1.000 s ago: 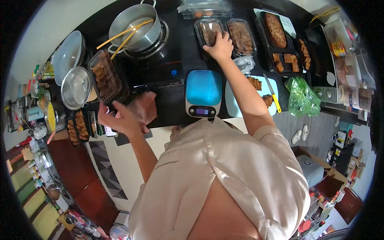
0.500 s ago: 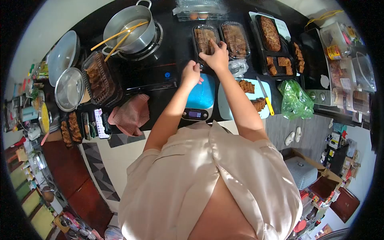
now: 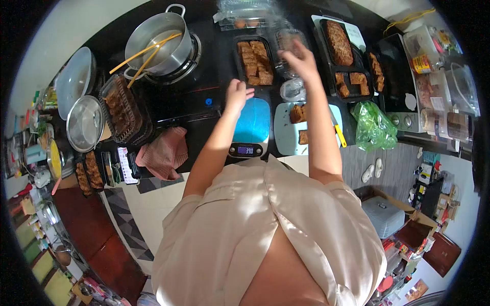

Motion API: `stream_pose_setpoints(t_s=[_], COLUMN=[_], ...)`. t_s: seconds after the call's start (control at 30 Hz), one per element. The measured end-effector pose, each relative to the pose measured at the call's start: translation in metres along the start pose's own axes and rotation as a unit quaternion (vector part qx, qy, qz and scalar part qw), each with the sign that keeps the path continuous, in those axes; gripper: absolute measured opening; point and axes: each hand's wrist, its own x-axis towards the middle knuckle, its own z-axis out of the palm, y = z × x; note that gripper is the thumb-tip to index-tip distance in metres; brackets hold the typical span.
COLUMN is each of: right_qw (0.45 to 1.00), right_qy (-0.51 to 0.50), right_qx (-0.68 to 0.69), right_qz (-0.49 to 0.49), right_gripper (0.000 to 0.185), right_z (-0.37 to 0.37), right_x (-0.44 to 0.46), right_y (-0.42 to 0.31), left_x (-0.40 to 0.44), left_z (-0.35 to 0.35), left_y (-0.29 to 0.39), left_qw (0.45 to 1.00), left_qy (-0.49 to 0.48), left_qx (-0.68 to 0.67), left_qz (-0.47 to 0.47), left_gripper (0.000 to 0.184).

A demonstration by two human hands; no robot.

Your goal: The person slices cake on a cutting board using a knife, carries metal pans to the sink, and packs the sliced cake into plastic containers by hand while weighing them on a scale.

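My right hand [image 3: 302, 62] is over the right-hand black tray at the back of the counter, its fingers on a blurred clear plastic lid [image 3: 289, 33]. Left of it, an uncovered black tray of sliced brown loaf [image 3: 255, 61] shows its pieces in rows. My left hand [image 3: 237, 96] hovers just in front of that tray with fingers apart and nothing in them. Below it lies a kitchen scale with a blue top [image 3: 251, 122], its display lit. Under my right forearm, a pale blue cutting board [image 3: 291, 145] holds loaf pieces and a yellow-handled knife [image 3: 340, 133].
On the left stand a pot [image 3: 158, 46] with chopsticks on a burner, a glass lid [image 3: 85, 123] and a covered loaf tray [image 3: 121, 109]. A pink cloth [image 3: 164, 153] lies at the front edge. To the right are a loaf pan [image 3: 338, 43] and a green plastic bag [image 3: 375, 127].
The clear lid has come off the left tray and moved right with my right hand. My left hand's fingers have spread. The scale display has changed from zero.
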Motion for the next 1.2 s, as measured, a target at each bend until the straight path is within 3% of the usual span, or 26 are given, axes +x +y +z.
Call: stream_pose_setpoints(t_s=[0.03,0.07,0.1,0.17,0.37,0.43,0.57,0.63,0.67,0.77,0.83,0.93,0.97,1.07,1.2], right_qw=[0.996,0.997,0.998,0.975,0.901,0.898,0.908,0.962,0.961,0.988,0.98,0.977,0.968,0.96,0.955], right_qy=[-0.005,0.062,0.024,0.097,0.104,0.044,0.065,0.1,0.118,0.132,0.183,0.172,0.189,0.148,0.145], right_qx=[0.083,0.044,-0.047,-0.197,-0.42,-0.438,-0.414,-0.239,-0.23,-0.08,-0.07,-0.099,-0.133,-0.214,-0.245], right_qz=[0.028,0.009,0.039,0.023,-0.018,0.004,-0.025,-0.089,-0.099,0.017,0.04,0.083,0.098,0.104,0.088], right_gripper=[0.081,0.081,0.078,0.083,0.08,0.081,0.078,0.066,0.055,0.031,0.027,0.026,0.024,0.025,0.033], right_z=[-0.017,-0.026,-0.042,-0.05,-0.023,-0.016,-0.023,-0.039,-0.051,-0.083,-0.099,-0.113,-0.109,-0.087,-0.053], right_x=[-0.007,-0.008,-0.001,0.001,0.01,0.008,-0.008,-0.02,-0.031,-0.072,-0.096,-0.131,-0.141,-0.148,-0.123], right_y=[-0.012,-0.005,0.007,0.022,0.032,0.033,0.023,0.017,0.011,0.009,0.03,0.048,0.052,0.04,0.028], left_x=[0.001,0.002,0.004,0.005,0.004,0.021,0.002,-0.015,-0.026,-0.05,-0.076,-0.102,-0.115,-0.125,-0.132], left_z=[-0.005,-0.008,-0.01,-0.009,-0.005,-0.019,-0.013,-0.014,-0.016,-0.038,-0.052,-0.069,-0.065,-0.078,-0.088], left_y=[0.002,0.003,0.002,0.003,0.012,0.004,0.014,0.011,0.012,0.001,-0.003,-0.01,-0.007,-0.018,-0.023], left_qw=[1.0,0.999,0.999,0.997,0.994,0.982,0.981,0.984,0.983,0.983,0.99,0.99,0.992,0.985,0.987], left_qy=[-0.008,0.007,0.021,0.016,0.059,-0.053,-0.003,-0.019,-0.049,-0.104,-0.055,-0.003,0.078,0.088,0.013], left_qx=[-0.022,-0.036,-0.05,-0.072,-0.095,-0.169,-0.179,-0.163,-0.17,-0.144,-0.115,-0.084,0.004,-0.036,0.106], left_qz=[-0.006,0.001,0.008,0.002,-0.011,-0.061,-0.08,-0.064,-0.049,-0.05,-0.063,-0.112,-0.097,-0.143,-0.121], left_gripper=[0.018,0.018,0.02,0.022,0.029,0.032,0.022,0.024,0.028,0.04,0.052,0.063,0.055,0.058,0.062])
